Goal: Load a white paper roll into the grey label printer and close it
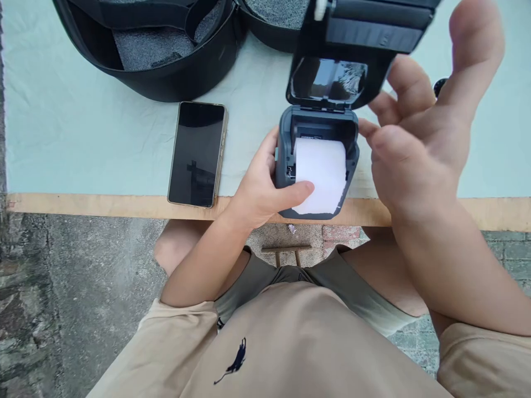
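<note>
With our left hand (265, 190) we are gripping the printer (352, 155) at the table's (103, 166) front edge, thumb resting on the paper (321, 166) inside. The lid (373, 36) is standing open. Our right hand (431, 143) is spreading its fingers beside the printer; we cannot tell whether they are touching it. The phone (197, 155) is lying to the left.
</note>
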A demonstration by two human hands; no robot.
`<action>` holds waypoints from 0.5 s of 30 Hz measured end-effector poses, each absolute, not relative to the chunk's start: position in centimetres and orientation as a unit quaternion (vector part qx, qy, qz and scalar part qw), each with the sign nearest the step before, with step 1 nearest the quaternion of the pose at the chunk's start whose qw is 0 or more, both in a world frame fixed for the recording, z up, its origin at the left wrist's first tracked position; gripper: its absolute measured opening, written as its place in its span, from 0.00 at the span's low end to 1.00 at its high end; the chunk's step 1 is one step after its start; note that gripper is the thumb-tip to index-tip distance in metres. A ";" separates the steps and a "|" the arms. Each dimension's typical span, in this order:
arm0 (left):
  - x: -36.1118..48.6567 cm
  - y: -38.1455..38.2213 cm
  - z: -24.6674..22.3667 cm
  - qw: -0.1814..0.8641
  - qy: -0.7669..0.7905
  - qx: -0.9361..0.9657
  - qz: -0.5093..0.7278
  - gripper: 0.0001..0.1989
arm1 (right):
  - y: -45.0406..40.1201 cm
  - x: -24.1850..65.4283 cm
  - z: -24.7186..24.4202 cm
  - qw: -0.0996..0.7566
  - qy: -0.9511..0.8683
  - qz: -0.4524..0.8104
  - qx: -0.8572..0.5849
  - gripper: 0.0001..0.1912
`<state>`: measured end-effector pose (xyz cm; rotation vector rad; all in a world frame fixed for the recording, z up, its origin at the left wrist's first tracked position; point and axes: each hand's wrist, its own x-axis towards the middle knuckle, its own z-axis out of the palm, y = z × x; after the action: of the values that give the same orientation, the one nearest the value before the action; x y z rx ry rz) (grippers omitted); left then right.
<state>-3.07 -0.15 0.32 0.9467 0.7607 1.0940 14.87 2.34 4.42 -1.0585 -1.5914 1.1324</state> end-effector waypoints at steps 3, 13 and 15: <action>-3.2 -0.3 0.8 0.693 0.331 0.432 0.473 0.30 | 2.4 14.5 4.6 0.496 -0.603 0.479 -0.402 0.30; -3.0 -0.7 1.0 0.687 0.350 0.384 0.508 0.22 | 2.5 15.0 2.9 0.408 -0.805 0.273 -0.334 0.19; -3.1 -0.6 1.1 0.688 0.346 0.385 0.509 0.24 | 2.4 15.1 2.7 0.402 -0.806 0.287 -0.327 0.17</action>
<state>-3.05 -0.65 1.10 0.8627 0.7755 1.1383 15.15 2.43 2.74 -0.8259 -2.0369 0.7250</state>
